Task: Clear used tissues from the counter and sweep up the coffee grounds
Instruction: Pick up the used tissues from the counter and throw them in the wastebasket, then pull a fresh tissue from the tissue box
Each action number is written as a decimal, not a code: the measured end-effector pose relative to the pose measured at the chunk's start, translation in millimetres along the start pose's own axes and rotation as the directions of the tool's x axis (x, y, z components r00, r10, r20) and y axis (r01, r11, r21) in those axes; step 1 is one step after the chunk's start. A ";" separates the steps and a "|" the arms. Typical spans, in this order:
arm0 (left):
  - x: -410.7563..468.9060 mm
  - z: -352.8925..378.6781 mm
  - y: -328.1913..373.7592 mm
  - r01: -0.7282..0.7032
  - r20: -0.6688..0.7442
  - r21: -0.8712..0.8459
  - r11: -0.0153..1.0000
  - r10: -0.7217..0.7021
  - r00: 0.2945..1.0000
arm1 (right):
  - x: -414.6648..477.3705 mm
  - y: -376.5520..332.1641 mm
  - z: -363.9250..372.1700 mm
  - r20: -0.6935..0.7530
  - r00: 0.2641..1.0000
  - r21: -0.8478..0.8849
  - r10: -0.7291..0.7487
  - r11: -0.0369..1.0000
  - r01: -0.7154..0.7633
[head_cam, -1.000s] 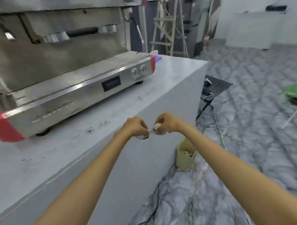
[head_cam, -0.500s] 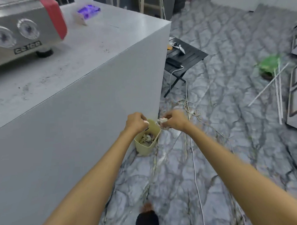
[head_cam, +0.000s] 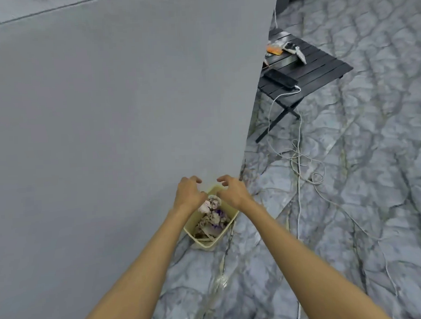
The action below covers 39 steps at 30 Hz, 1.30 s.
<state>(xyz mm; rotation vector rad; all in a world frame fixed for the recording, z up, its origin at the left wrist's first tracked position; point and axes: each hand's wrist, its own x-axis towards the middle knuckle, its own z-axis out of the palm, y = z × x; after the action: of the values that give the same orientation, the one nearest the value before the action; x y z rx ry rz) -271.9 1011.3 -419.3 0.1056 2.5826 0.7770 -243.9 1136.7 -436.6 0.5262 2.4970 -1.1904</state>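
Note:
A small pale yellow waste bin (head_cam: pixel 223 234) stands on the floor against the grey counter's side wall (head_cam: pixel 118 120). Crumpled tissues (head_cam: pixel 211 206) lie on top of the rubbish inside it. My left hand (head_cam: pixel 188 193) and my right hand (head_cam: pixel 232 189) hover side by side just above the bin's far end, fingers spread, nothing in either. The counter top is almost out of view; only a sliver shows at the upper left.
A low black slatted table (head_cam: pixel 321 67) stands right of the counter, holding a phone (head_cam: pixel 282 78) on a white cable and some small items. White cables (head_cam: pixel 301 160) trail loose across the marbled floor to the right of the bin.
Both hands came down from counter height to just over the bin and opened; the tissue bits they pinched now lie in the bin. The view tilted down, losing the espresso machine.

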 end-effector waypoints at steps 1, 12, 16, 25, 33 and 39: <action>4.3 0.7 1.8 0.009 0.002 0.023 1.000 -0.009 1.000 | 6.3 4.7 -2.4 0.023 1.000 -0.008 0.002 1.000 -0.002; -55.6 -167.8 156.4 0.051 -0.020 0.062 0.997 -0.050 0.999 | -37.8 -120.1 -187.6 0.181 0.959 -0.046 -0.217 0.973 0.228; -79.6 -268.3 221.4 0.016 -0.104 0.056 0.998 -0.010 0.995 | -57.3 -214.9 -272.8 0.221 0.908 -0.085 -0.355 0.921 0.380; -62.6 -409.9 246.8 0.039 -0.433 -0.044 0.998 -0.055 0.900 | -37.2 -369.3 -300.9 0.104 0.767 0.063 -0.633 0.774 0.630; 32.9 -466.7 204.6 0.096 -0.492 -0.230 0.968 -0.201 0.847 | 59.6 -459.4 -276.8 0.037 0.683 -0.004 -0.730 0.683 0.730; 100.7 -494.3 167.8 0.161 -0.520 -0.307 0.938 -0.307 0.797 | 141.2 -508.6 -255.8 0.058 0.635 -0.161 -0.771 0.620 0.768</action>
<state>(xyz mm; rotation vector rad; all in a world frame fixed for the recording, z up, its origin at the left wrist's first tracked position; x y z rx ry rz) -584.5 920.8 1.1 -0.6082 2.9152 1.1636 -634.2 1068.2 -4.1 -0.6966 2.8822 -1.1747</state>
